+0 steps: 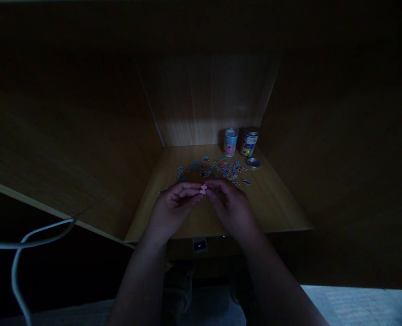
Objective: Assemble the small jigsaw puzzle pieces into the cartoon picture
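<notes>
A small pink jigsaw puzzle piece [203, 189] is pinched between my two hands above the front part of a wooden shelf. My left hand [175, 201] grips its left side with thumb and fingers. From the right, my right hand [228, 199] holds its other side, fingertips closed on it. Just beyond my hands lies a loose spread of puzzle pieces [209, 170], mostly blue with some yellow and pink. My hands hide the near edge of this spread.
Behind the pieces stand an open-topped printed can [231, 142] and a lidded can [249, 141]. A round metal lid [253, 162] lies before them. Wooden panels enclose the shelf [275, 208] at the sides and back. A white cable [27, 244] hangs at the left.
</notes>
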`<state>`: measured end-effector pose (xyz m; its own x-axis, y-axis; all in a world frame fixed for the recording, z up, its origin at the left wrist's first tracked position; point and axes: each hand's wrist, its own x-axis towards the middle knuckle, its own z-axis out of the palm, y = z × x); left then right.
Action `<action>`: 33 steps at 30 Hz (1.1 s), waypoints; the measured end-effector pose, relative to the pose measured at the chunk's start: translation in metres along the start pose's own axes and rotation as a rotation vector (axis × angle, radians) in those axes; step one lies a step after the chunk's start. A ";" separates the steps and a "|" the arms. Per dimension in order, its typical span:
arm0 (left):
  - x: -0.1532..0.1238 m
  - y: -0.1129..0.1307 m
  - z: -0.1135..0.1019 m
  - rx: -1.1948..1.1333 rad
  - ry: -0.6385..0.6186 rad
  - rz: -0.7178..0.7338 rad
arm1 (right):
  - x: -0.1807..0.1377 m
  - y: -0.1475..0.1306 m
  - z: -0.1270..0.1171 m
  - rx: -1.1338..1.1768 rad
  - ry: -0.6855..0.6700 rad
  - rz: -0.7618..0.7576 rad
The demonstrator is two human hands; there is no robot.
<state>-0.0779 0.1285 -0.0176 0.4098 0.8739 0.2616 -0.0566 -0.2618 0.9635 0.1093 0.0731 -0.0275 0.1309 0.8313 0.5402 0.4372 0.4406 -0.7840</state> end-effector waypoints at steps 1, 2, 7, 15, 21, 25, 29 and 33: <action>0.000 0.000 0.000 0.003 -0.001 -0.001 | 0.000 0.000 0.000 0.001 -0.004 0.004; 0.000 0.001 0.001 0.006 -0.002 -0.001 | 0.000 0.000 0.000 0.000 -0.008 0.000; -0.001 0.002 0.002 0.048 0.023 0.046 | 0.001 -0.001 -0.002 -0.020 -0.011 -0.054; 0.001 -0.004 -0.002 0.115 0.141 0.064 | -0.002 0.002 0.003 0.019 -0.022 0.024; 0.001 -0.001 0.000 0.068 0.152 0.041 | -0.003 0.004 0.005 0.011 -0.048 0.010; 0.002 0.000 0.000 0.065 0.171 0.032 | -0.004 0.004 0.005 0.006 -0.065 0.002; 0.003 -0.001 0.000 0.034 0.186 0.027 | -0.003 0.005 0.006 -0.006 -0.065 -0.019; 0.003 -0.004 -0.001 0.029 0.218 0.016 | -0.001 0.003 0.004 -0.041 -0.078 -0.030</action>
<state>-0.0775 0.1330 -0.0200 0.2019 0.9366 0.2864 -0.0338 -0.2855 0.9578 0.1065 0.0746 -0.0315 0.0486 0.8426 0.5364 0.4762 0.4525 -0.7540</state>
